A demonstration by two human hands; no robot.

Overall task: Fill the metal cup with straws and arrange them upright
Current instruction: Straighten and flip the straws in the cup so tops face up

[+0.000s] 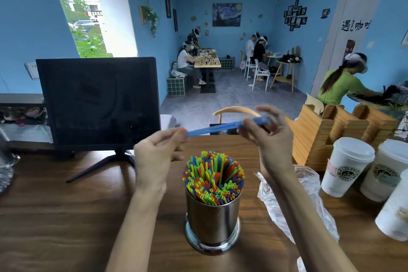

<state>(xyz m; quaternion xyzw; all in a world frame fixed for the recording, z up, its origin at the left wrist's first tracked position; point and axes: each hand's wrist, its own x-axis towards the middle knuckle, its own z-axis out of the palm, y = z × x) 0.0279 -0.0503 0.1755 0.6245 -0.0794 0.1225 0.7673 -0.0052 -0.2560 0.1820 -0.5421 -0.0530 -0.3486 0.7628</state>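
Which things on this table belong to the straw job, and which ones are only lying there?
Belong to the job:
- metal cup
- coloured straws standing in it
- blue straws, pinched by left hand and right hand
- plastic bag, probably the straws' packaging

Just lying about:
- monitor
- white paper cups
- wooden holder

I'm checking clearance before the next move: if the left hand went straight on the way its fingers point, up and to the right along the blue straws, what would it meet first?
Probably the right hand, which pinches the other end of the blue straws that the left hand holds.
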